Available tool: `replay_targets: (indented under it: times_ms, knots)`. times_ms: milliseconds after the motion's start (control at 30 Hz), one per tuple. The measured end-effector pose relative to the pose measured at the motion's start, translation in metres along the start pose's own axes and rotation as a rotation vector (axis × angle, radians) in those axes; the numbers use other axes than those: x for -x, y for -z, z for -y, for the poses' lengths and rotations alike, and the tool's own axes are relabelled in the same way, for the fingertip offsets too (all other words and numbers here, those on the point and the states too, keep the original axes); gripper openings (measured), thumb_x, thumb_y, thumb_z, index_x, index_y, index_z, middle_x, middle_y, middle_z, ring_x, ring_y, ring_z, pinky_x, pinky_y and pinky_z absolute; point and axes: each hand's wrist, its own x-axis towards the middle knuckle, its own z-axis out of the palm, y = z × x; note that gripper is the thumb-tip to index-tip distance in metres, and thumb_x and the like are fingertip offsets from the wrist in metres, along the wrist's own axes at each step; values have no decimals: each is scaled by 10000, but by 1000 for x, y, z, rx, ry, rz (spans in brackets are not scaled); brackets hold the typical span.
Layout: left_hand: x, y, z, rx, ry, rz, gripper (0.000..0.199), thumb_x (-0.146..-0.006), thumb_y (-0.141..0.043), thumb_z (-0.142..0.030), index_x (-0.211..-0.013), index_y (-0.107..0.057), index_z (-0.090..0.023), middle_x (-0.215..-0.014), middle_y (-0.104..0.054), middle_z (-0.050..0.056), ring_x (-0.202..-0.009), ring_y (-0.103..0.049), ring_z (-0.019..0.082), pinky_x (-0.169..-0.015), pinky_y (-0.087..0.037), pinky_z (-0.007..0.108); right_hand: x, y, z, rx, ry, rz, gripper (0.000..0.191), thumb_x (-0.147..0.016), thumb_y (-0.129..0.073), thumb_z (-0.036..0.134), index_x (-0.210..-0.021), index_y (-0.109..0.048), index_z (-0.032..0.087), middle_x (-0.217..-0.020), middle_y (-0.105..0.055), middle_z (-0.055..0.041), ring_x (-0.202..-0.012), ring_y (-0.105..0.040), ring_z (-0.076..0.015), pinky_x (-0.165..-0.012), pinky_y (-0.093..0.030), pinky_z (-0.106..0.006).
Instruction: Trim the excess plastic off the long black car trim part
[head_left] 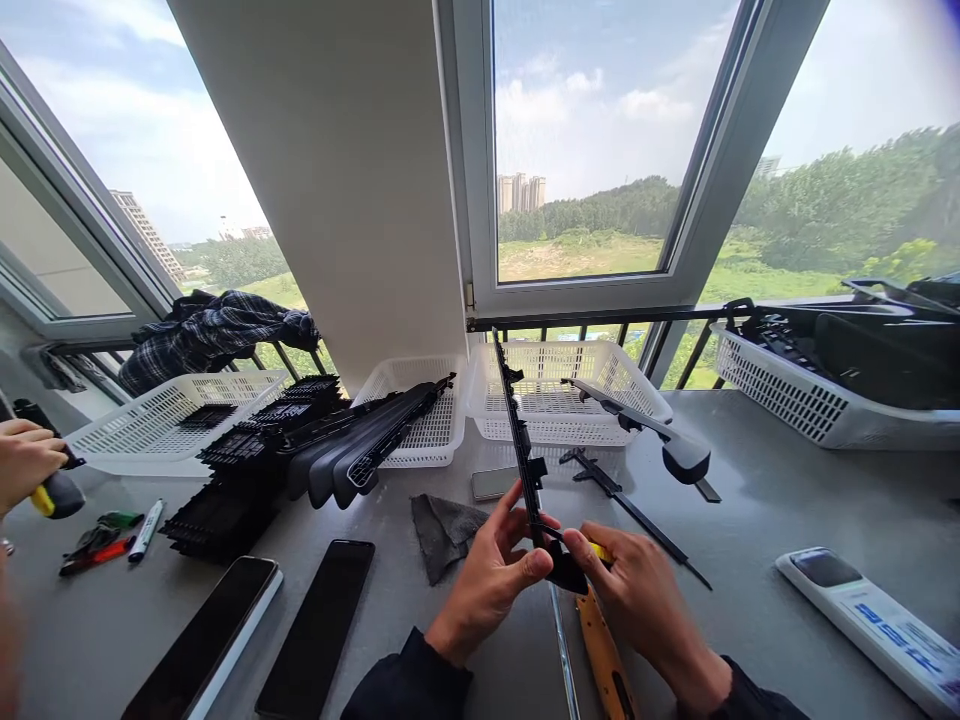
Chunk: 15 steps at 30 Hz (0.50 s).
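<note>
A long, narrow black plastic part (517,430) stands tilted upright before me, clips along its edge. My left hand (487,570) is closed around its lower portion, thumb on the near side. My right hand (630,590) is closed at the part's wider bottom end, thumb pressed close to it. Between the right fingers shows a bit of a yellow tool (601,552), mostly hidden by the hand. Beneath the hands lie an orange tool with a long body (606,655) and a shiny metal rod (562,650).
Black calipers (634,510), a grey cloth (442,530) and two phones (319,625) lie around. Dark plastic parts (337,450) are stacked left; white baskets (420,445) line the window. A co-worker's hand (26,460) grips a yellow-and-black tool at far left.
</note>
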Motion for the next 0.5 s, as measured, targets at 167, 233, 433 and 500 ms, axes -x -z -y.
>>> replay_targets:
  times_ms: [167, 233, 433, 500]
  knots:
    - [-2, -2, 0, -28, 19, -15, 787, -675, -960, -532, -1361, -692, -255, -1178, -693, 94, -1093, -626, 264, -914, -505, 350, 0, -2, -1, -6, -24, 4, 645, -1056, -362, 685, -617, -453, 221, -558, -562, 8, -545, -505, -149, -577, -273, -289]
    - [-2, -2, 1, -21, 26, -16, 827, -656, -966, -544, -1379, -684, -259, -1190, -700, 101, -1087, -630, 266, -915, -507, 357, 0, -1, -1, -21, -13, 9, 643, -1060, -352, 680, -620, -445, 220, -558, -553, 11, -546, -497, -146, -581, -277, -287]
    - [-1, 2, 2, -23, 25, -38, 785, -691, -939, -568, -1367, -697, -249, -1141, -726, 100, -1106, -645, 278, -960, -492, 374, 0, 0, -2, -44, 20, 32, 631, -1060, -345, 674, -628, -397, 217, -562, -512, 18, -541, -462, -135, -578, -271, -280]
    - [-1, 3, 2, -17, 29, -51, 762, -712, -899, -631, -1327, -721, -218, -1052, -733, 93, -1016, -665, 259, -939, -490, 370, 0, -1, -4, -44, 46, 38, 631, -1061, -351, 670, -626, -401, 215, -562, -514, 18, -538, -454, -132, -575, -265, -279]
